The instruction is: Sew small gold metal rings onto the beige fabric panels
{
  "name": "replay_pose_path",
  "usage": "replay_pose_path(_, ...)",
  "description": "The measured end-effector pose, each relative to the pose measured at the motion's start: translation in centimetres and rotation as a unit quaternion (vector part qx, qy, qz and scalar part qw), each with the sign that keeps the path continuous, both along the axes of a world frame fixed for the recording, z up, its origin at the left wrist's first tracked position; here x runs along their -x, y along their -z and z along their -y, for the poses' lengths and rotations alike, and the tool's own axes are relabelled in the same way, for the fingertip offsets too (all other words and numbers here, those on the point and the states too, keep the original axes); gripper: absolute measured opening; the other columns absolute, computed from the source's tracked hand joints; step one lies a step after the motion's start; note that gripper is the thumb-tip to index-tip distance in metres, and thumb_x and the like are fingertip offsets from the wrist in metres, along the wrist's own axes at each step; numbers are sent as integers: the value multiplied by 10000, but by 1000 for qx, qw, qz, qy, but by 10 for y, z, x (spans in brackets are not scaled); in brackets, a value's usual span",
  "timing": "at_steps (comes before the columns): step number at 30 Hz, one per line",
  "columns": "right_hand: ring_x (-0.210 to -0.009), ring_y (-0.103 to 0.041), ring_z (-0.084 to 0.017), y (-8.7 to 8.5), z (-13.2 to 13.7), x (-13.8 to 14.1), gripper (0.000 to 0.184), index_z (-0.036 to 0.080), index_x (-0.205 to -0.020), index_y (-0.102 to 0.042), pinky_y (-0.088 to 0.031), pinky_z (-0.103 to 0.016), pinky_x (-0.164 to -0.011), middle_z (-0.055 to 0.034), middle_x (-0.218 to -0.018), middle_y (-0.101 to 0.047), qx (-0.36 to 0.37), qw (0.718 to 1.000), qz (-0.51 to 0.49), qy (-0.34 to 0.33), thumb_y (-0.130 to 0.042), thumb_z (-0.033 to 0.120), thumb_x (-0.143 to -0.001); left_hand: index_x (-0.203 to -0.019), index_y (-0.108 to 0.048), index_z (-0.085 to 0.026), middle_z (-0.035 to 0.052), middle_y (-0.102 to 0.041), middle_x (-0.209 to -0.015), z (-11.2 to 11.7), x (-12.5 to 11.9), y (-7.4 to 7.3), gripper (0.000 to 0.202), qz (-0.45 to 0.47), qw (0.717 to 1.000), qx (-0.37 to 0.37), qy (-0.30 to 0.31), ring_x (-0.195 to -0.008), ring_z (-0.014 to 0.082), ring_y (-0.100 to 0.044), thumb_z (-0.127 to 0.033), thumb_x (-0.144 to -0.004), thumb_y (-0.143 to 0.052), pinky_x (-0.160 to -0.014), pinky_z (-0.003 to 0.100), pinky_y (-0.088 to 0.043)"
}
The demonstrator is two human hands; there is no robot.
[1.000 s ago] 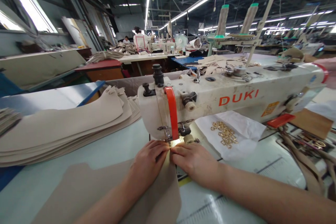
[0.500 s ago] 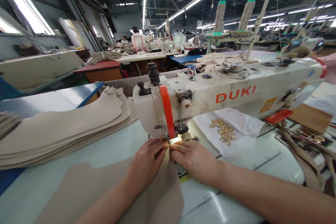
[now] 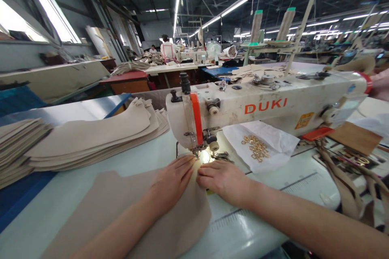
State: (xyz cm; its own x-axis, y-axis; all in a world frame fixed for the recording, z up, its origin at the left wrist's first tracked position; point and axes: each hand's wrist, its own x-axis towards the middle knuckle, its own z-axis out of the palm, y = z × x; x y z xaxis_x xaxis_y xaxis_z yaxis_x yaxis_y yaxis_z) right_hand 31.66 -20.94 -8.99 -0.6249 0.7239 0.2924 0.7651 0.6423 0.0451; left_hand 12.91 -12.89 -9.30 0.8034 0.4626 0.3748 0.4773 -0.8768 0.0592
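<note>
A flat beige fabric piece [image 3: 121, 198] lies on the pale worktable, its far edge at the needle area of a white sewing machine [image 3: 231, 109]. My left hand [image 3: 172, 182] rests over this piece with fingers together, gripping it just left of the presser foot [image 3: 197, 153]. Close by on the right, my right hand [image 3: 225, 180] is closed, its bent fingers and thumb holding the piece's right edge. Both sets of fingertips are only slightly in front of the lit needle area. The thumbs and the fabric under the fingers are partly hidden.
Stacks of cut beige pieces [image 3: 91, 141] lie at the left. Gold metal rings [image 3: 257, 147] sit on a white sheet [image 3: 282, 141] right of the needle. Beige straps [image 3: 346, 178] hang at the far right. Thread cones [image 3: 285, 24] stand behind; a person [image 3: 168, 50] sits farther off.
The camera view has turned slightly left, showing more of the left stack. My hands have come a little nearer to me from the presser foot, still on the fabric piece.
</note>
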Motion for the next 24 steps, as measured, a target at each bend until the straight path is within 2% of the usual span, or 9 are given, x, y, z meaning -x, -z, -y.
replay_pose_path(5, -887, -554, -178, -1, -1, 0, 125, 162, -887, -592, -424, -294, -797, -40, -913, -622, -10, 1000, 13, 0, -488, 219, -925, -1156, -604, -120, 96, -630, -1209, 1, 1, 1, 394, -40, 999, -9, 6, -1133, 186, -571, -237, -930, -302, -999, 343, -460)
replay_pose_path(13, -928, -547, -168, -2, -1, 0, 156, 149, -918, -587, -418, -282, -837, -54, -959, -622, 2, 1000, 16, -14, -441, 199, -943, -1148, -613, -91, 127, -629, -1202, -4, 2, 4, 417, -45, 999, -26, 15, -1114, 214, -588, -259, -927, -302, -971, 366, -482)
replay_pose_path(18, -927, -545, -168, -4, -1, 0, 149, 147, -905, -591, -418, -276, -834, -57, -967, -620, 5, 1000, 15, -7, -454, 200, -937, -1141, -619, -115, 112, -635, -1197, -5, 2, 2, 404, -38, 999, -21, 8, -1111, 211, -591, -266, -917, -319, -978, 359, -476)
replay_pose_path(24, -906, -541, -170, -3, -4, -1, 130, 141, -893, -594, -411, -276, -841, -52, -927, -614, -4, 1000, 10, -7, -480, 196, -925, -1136, -623, -94, 133, -637, -1187, -7, -1, 1, 426, -41, 999, -20, -2, -1098, 227, -599, -283, -920, -307, -966, 375, -481)
